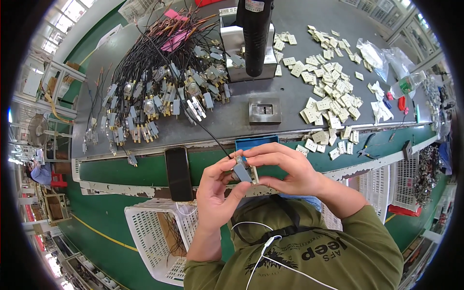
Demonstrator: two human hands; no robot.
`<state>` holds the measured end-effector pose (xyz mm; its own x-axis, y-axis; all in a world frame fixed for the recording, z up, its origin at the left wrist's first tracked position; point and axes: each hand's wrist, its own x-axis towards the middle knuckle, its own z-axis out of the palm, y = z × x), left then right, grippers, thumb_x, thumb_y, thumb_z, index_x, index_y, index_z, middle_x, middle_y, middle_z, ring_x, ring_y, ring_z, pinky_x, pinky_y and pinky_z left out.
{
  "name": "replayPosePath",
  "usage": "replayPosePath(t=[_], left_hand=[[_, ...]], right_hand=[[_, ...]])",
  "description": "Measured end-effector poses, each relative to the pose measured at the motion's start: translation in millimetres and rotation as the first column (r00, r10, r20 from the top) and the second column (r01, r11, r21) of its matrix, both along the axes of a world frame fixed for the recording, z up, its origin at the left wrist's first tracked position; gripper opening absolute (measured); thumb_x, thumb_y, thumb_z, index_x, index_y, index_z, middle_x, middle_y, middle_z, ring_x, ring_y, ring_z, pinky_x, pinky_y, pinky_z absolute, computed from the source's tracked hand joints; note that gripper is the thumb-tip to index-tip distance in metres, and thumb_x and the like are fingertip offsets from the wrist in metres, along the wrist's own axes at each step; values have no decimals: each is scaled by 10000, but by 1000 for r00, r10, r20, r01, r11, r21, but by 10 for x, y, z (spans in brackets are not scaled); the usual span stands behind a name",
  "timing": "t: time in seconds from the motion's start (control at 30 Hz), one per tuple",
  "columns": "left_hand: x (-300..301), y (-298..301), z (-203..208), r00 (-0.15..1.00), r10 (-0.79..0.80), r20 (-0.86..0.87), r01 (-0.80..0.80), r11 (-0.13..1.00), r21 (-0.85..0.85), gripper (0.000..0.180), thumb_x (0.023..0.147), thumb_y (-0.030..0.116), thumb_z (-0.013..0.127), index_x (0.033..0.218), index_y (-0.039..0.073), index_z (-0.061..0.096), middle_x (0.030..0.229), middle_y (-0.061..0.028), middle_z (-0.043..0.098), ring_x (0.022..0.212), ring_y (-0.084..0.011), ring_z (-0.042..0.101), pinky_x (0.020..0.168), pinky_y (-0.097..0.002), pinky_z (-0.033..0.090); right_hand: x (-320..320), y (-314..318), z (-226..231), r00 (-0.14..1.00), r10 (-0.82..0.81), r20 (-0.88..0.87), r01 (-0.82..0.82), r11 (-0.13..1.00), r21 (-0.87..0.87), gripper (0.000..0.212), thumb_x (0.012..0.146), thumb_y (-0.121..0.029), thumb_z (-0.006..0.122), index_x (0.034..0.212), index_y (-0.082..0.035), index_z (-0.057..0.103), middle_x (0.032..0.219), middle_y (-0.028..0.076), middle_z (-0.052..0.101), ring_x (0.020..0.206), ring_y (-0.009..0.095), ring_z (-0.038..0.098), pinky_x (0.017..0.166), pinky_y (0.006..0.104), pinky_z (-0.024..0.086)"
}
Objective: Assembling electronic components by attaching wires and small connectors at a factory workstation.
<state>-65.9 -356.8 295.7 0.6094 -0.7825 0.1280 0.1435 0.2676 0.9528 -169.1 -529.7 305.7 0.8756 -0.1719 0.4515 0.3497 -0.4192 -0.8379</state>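
Close to the chest, the left hand [216,191] and right hand [285,166] meet, both pinching 1 small grey wired connector part [241,171] between fingertips and thumbs; its black wire [205,129] runs up to the bench. Below left stands a white plastic crate [152,232]. A black phone [178,173] lies on the green bench edge. Farther off, a heap of wired grey components [159,94], a metal fixture block [264,110], scattered cream plastic pieces [328,82], and a black cylindrical press tool [255,36].
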Motion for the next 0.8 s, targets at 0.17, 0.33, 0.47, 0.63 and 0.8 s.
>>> replayPosePath(t=[0.17, 0.33, 0.47, 0.63, 0.8], left_hand=[[15, 17, -23, 999, -15, 37, 17, 999, -46, 444, 817, -80, 659, 1221, 1, 492, 1334, -237, 479, 1261, -277, 475, 987, -353, 442], [18, -1, -27, 997, -22, 71, 26, 998, -61, 437, 811, -97, 651, 1217, -10, 516, 1332, -236, 488, 1252, -277, 486, 999, -353, 436], [22, 7, -20, 994, -22, 103, 24, 1000, -14, 439, 801, -109, 651, 1214, -16, 532, 1330, -230, 494, 1224, -260, 512, 994, -352, 445], [28, 7, -46, 989, -17, 145, 18, 1000, -3, 435, 798, -102, 660, 1207, -15, 541, 1327, -226, 500, 1200, -250, 530, 977, -344, 462], [6, 10, -61, 983, -53, 176, 40, 997, 72, 466, 809, -74, 667, 1229, -1, 479, 1325, -231, 497, 1191, -242, 532, 964, -336, 472]], right_hand=[[14, -27, 28, 1000, 3, 12, -3, 1000, -14, 477, 700, 7, 759, 1148, -38, 600, 1181, 159, 603, 1039, 296, 623, 843, 364, 547], [25, -50, 28, 1000, 4, 11, -3, 997, -79, 480, 694, 7, 759, 1145, -39, 601, 1180, 158, 609, 1047, 302, 625, 838, 367, 553], [23, -43, 24, 999, -2, 37, 7, 993, -121, 505, 677, 26, 746, 1154, -50, 599, 1196, 142, 603, 1041, 302, 626, 831, 366, 554], [23, -18, 3, 997, -21, 74, 36, 980, -197, 521, 665, 32, 735, 1161, -56, 604, 1196, 130, 603, 1013, 296, 634, 825, 367, 552], [22, 21, -23, 990, -76, 116, 106, 954, -281, 521, 651, 14, 739, 1153, -54, 623, 1134, 150, 614, 956, 283, 650, 759, 352, 567]])
